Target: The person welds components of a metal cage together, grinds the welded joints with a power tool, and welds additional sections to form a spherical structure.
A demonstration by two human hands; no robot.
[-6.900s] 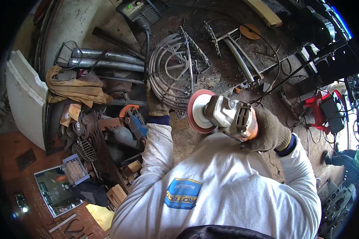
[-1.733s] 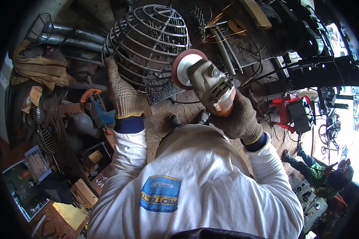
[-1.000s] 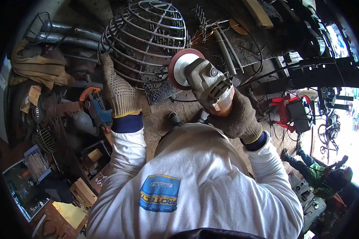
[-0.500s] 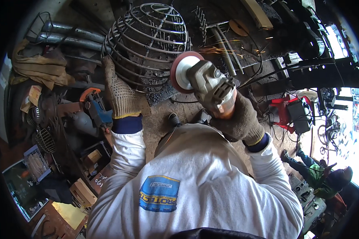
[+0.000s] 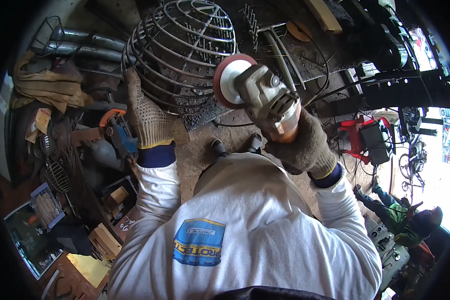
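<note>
A rounded cage of bent metal rods (image 5: 185, 55) rests on the dark bench, its open rings facing several ways. My left hand (image 5: 147, 112), in a dotted knit glove, grips the cage's near left edge, with some of its fingers hidden behind the rods. In a brown knit glove, my right hand (image 5: 307, 145) is wrapped round the body of an angle grinder (image 5: 272, 102). The grinder's reddish disc (image 5: 231, 81) overlaps the cage's right edge from this view; I cannot tell if they touch.
Metal bars (image 5: 281, 57) and a brown disc (image 5: 298, 31) lie right of the cage. A blue and orange tool (image 5: 121, 130) stands by my left wrist. A red plastic stool (image 5: 352, 137) is on the right, with a person in green (image 5: 402, 220) beyond it.
The cage and my left hand have shifted slightly left. The grinder has risen a little in the picture. The bright orange sparks to its right have mostly faded.
</note>
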